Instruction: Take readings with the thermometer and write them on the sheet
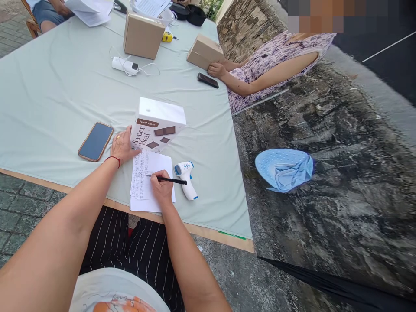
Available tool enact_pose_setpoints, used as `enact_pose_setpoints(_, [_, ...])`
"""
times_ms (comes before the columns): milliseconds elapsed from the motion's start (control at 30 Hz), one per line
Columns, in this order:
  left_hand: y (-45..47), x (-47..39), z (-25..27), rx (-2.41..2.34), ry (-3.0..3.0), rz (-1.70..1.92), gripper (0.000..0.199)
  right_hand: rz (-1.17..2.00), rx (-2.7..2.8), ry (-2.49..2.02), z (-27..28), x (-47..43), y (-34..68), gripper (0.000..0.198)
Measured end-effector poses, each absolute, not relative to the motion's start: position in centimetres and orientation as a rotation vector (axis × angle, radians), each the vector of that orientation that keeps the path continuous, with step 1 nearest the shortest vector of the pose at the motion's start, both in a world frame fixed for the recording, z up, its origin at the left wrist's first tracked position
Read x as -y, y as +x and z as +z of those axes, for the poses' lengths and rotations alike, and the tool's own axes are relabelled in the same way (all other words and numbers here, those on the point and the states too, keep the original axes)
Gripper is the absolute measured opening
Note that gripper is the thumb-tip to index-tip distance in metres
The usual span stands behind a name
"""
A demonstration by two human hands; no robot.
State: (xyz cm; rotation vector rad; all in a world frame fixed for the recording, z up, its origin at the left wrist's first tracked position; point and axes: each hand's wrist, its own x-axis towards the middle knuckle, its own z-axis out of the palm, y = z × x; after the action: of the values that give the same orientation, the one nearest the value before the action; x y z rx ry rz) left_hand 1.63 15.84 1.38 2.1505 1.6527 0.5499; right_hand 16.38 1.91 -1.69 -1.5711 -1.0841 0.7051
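My right hand is closed around a black pen, its tip on a sheet of printed paper near the table's front edge. My left hand lies beside a white "Super Meal" box, touching its left side. That hand's thumb stretches out toward the paper's top corner, and the box partly hides the fingers. A white and blue infrared thermometer lies just right of the paper. To the left of my left hand is a smartphone in a brown case.
Farther back stand two cardboard boxes, a white corded device and a yellow tool. At right, a person's hands touch the smaller box, near a black phone. A blue hat lies on the stone ledge.
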Motion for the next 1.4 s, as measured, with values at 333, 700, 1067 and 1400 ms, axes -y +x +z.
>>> enact_pose_setpoints(333, [1.62, -15.89, 1.39, -1.649, 2.137, 0.556, 0.102, 0.696, 1.065, -1.571, -1.72, -1.94, 16.39, 0.014])
enact_pose_setpoints(700, [1.63, -15.93, 1.25, -1.645, 2.136, 0.564, 0.101, 0.653, 1.083, -1.582, -2.02, -2.02, 16.43, 0.013])
enact_pose_setpoints(1067, [1.53, -16.00, 1.09, -1.643, 2.143, 0.572, 0.096, 0.627, 1.039, -1.603, -1.84, -1.96, 16.31, 0.013])
enact_pose_setpoints(1400, [1.42, -15.94, 1.21, -1.606, 2.136, 0.590, 0.086, 0.634, 1.072, -1.607, -2.30, -1.99, 16.39, 0.013])
